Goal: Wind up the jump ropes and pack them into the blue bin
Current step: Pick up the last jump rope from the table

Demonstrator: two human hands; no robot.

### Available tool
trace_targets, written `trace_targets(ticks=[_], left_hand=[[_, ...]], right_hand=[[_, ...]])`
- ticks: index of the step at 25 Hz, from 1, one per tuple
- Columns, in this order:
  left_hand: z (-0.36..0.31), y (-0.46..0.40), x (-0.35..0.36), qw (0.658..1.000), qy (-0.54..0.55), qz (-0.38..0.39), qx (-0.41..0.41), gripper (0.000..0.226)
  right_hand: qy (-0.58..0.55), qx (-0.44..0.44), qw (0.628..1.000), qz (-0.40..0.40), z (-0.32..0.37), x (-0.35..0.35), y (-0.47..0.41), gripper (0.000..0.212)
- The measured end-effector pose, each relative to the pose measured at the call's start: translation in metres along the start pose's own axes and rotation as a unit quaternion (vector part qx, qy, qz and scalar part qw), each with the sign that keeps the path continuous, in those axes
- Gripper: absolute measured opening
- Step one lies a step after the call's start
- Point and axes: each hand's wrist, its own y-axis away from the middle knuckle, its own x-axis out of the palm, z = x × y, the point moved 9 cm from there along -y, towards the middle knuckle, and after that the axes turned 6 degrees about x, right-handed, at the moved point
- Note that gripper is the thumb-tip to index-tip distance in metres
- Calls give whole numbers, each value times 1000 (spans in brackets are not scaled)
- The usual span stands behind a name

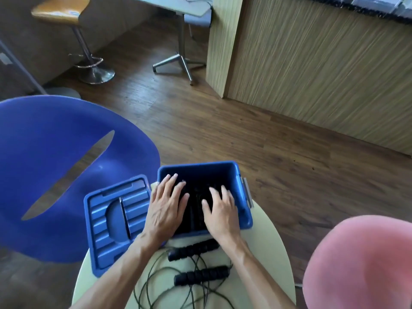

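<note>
Your left hand [166, 206] and right hand [219, 209] lie flat, fingers spread, grasping nothing, pressed on dark rope in the blue bin [243, 216]. The bin's lid [111, 221] sits just left on the worktop [270, 248]. An unwound jump rope [200, 275] lies loose between your forearms; blue chair [55, 163] left, pink chair [361, 264] right.

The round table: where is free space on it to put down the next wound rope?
Bare strip on the table right of the blue bin. Crowded: loose rope in front, lid left, both hands in the bin.

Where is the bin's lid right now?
The lid lies off the blue bin, flat on the round table just left of it, beside the left hand.
</note>
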Motion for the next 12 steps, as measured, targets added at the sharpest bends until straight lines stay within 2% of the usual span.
trace_targets(ticks=[3, 5, 7, 9, 10, 12], left_hand=[[-35, 39, -22, 996, 17, -33, 78, 29], [-57, 77, -18, 988, 1, -4, 154, 27], [-69, 109, -1, 976, -20, 55, 209, 27], [-70, 130, 20, 967, -26, 120, 224, 31], [-65, 135, 28, 968, -23, 148, 201, 38], [-50, 141, 44, 969, -23, 215, 119, 67]], right_hand=[[-53, -104, 981, -158, -5, -31, 53, 34], [-87, -139, 970, -179, -16, -35, 93, 28], [-84, -133, 974, -162, -35, -20, 120, 25], [-55, -108, 987, -107, -53, 8, 137, 29], [-40, -94, 993, -63, -61, 24, 142, 34], [-7, -80, 996, 32, -72, 49, 147, 48]])
